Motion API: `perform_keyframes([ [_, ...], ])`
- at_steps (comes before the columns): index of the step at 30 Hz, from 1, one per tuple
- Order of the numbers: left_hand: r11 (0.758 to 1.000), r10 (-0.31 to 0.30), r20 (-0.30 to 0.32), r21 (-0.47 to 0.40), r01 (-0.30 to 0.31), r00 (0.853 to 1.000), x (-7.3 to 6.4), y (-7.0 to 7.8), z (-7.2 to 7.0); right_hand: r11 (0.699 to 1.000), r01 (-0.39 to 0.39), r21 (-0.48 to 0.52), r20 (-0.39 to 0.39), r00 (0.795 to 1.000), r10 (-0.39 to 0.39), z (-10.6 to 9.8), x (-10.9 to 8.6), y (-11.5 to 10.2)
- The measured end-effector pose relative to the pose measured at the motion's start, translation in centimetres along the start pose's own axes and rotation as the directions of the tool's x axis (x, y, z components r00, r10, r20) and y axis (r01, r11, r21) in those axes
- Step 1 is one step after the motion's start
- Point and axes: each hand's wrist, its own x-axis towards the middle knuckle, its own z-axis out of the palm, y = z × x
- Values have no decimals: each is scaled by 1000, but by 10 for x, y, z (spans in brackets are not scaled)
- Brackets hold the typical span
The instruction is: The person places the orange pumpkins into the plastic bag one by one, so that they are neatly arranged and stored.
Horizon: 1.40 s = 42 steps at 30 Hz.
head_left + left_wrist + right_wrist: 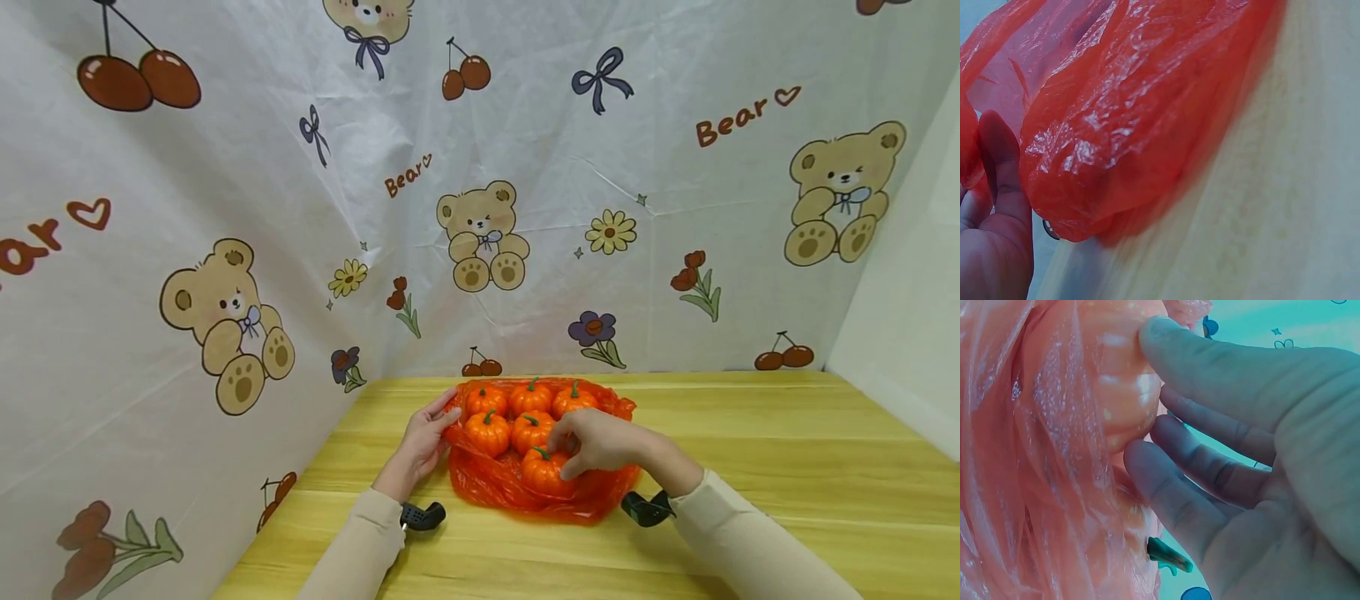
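Several small orange pumpkins with green stems sit grouped in an open red plastic bag. At the bag's left edge my left hand holds the thin film between thumb and fingers; the left wrist view shows the crinkled bag beside the thumb. My right hand reaches over the bag from the right and grips the front pumpkin. In the right wrist view, its thumb and fingertips touch the sides of that pumpkin. Another pumpkin with a green stem shows below it.
The bag lies on a wood-grain table. A pale curtain printed with bears, cherries and flowers hangs behind and to the left. A white wall borders the right. Black straps or mounts sit at both wrists.
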Motion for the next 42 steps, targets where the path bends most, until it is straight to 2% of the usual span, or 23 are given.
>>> perform_keyframes([
  [8, 999, -3, 13, 41, 3, 1000, 1, -4, 0, 1000, -3, -13, -14, 1000, 3, -3, -5, 4],
  [14, 987, -19, -28, 156, 23, 999, 2, -2, 3, 999, 2, -42, -39, 999, -4, -7, -10, 10],
  [20, 973, 4, -46, 230, 6, 999, 0, 6, 4, 1000, -3, -29, -65, 998, 1, -13, -18, 14],
  [24, 945, 27, -92, 326, 5, 995, -3, 11, 3, 1000, 4, 4, -77, 997, -4, -20, -25, 17],
  [28, 901, 56, -119, 433, 1, 991, -6, 16, 0, 995, -3, 100, -66, 998, 9, -27, -31, 20],
  [30, 870, 74, -118, 492, -6, 990, -7, 19, 0, 991, -12, 131, -63, 998, 21, -31, -35, 22],
  [32, 818, 96, -110, 575, -16, 989, -9, 23, 0, 990, -17, 142, -65, 998, 27, -34, -39, 24],
  [34, 744, 129, -85, 667, -40, 988, -12, 27, 0, 988, -22, 150, -70, 997, 33, -37, -44, 26],
  [37, 599, 186, -26, 795, -93, 982, -13, 35, 1, 988, -27, 154, -83, 996, 41, -42, -51, 30],
  [38, 558, 201, -1, 822, -114, 980, -13, 38, 1, 988, -29, 152, -89, 995, 43, -44, -54, 32],
  [40, 497, 213, 46, 855, -149, 976, -12, 43, 2, 990, -35, 137, -103, 994, 49, -49, -59, 35],
  [42, 460, 208, 84, 871, -173, 975, -11, 48, 2, 992, -48, 114, -118, 991, 62, -54, -64, 39],
])
